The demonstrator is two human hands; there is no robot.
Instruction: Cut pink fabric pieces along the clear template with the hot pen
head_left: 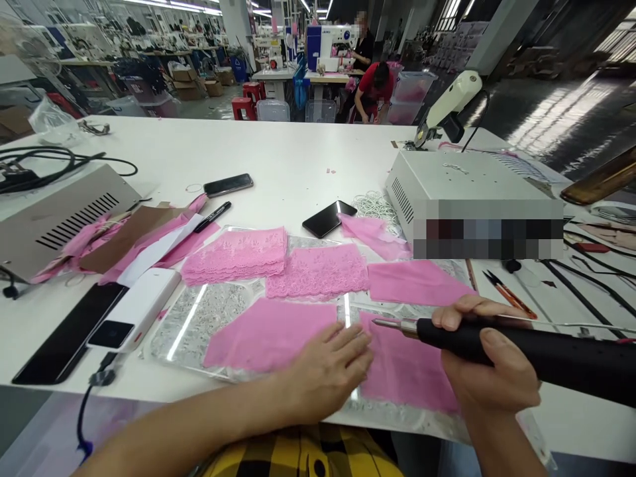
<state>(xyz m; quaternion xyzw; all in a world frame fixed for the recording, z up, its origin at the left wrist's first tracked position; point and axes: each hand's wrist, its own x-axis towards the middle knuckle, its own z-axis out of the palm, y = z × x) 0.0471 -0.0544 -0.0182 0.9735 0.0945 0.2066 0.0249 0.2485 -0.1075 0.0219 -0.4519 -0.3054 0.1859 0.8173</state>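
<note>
My left hand (332,371) lies flat with its fingers stretched out, at the right edge of a pink fabric piece (263,334) on a clear glass-like board (191,331). My right hand (489,358) is wrapped round a thick black handheld tool (521,348) with a pointed metal tip. That tip is over the upper left corner of another pink fabric piece (407,371), just right of my left fingers; whether it touches is hard to tell. Behind are a stack of pink lace pieces (236,255), a single lace stack (318,270) and a plain pink piece (417,281).
Two phones (328,218) lie behind the fabric. A grey metal box (467,179) stands right, another grey box (64,212) left. Orange-handled tweezers (511,295) and cables lie at right. A white power bank (136,311) and marker (212,216) are at left. Co-workers are beyond the table.
</note>
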